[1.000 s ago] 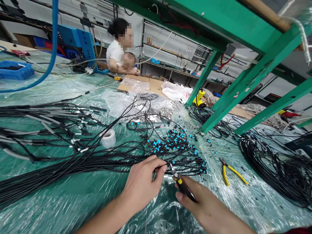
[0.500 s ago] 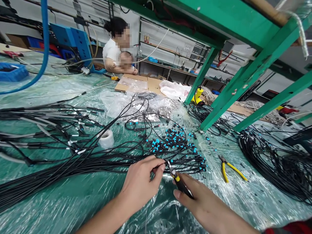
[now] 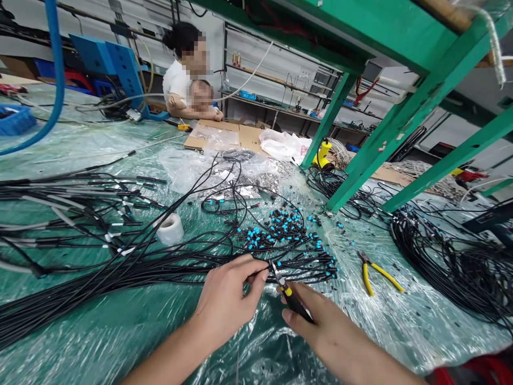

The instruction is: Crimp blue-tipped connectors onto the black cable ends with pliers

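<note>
My left hand (image 3: 226, 302) pinches a thin black cable (image 3: 256, 274) between thumb and fingers, at the near edge of a bundle of black cables (image 3: 120, 262). My right hand (image 3: 324, 331) grips black-and-yellow side cutters (image 3: 290, 297), and their metal jaws sit right by that cable. Just beyond my hands lies a heap of small connectors with blue tips (image 3: 276, 230). Yellow-handled pliers (image 3: 372, 274) rest on the plastic to my right, out of both hands' reach of contact. A roll of white tape (image 3: 170, 229) stands left of the heap.
Green plastic sheeting (image 3: 80, 342) covers the bench. A large coil of black cable (image 3: 444, 262) lies at the right, beneath a green metal rack (image 3: 385, 155). Crumpled clear bags and cardboard (image 3: 248, 138) lie further back. Two people (image 3: 186, 80) sit close together at the far side.
The whole scene has shifted slightly left and up in view as my head moved. Both hands keep the same grip, and the cutters stay at the cable.
</note>
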### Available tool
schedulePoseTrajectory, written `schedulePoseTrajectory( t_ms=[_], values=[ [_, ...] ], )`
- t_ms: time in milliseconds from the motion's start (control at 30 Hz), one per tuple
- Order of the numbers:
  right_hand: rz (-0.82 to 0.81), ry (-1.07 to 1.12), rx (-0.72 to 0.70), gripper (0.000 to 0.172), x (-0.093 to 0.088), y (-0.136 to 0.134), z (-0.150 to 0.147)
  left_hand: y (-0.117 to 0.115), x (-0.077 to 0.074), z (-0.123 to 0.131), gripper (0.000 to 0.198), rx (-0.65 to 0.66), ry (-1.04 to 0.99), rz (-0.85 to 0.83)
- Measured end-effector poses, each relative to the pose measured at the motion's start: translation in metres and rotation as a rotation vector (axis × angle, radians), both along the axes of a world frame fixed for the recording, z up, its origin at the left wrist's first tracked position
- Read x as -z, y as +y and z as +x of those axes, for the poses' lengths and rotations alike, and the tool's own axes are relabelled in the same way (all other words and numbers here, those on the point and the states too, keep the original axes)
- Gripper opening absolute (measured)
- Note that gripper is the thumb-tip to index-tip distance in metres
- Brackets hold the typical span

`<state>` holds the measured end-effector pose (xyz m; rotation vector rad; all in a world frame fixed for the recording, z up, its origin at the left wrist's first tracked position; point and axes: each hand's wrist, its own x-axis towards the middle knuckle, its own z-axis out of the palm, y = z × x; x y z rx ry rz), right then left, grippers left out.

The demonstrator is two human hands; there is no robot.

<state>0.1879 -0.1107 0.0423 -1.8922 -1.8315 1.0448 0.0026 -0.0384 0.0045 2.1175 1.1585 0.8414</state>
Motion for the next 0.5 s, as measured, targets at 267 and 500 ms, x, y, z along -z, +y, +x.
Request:
schedulePoseTrajectory(
  t_ms=[267,500],
  values=[
    [-0.06,0.043,0.064,0.009,0.0011,0.0007,-0.0022,0.0,-0.0004,0.0004,0.02,0.011,0.002,0.007],
    [-0.041,0.042,0.079,0.008,0.0045,0.0012,-0.0033,-0.003,-0.0013,0.0004,0.019,0.008,-0.005,0.016]
  ],
)
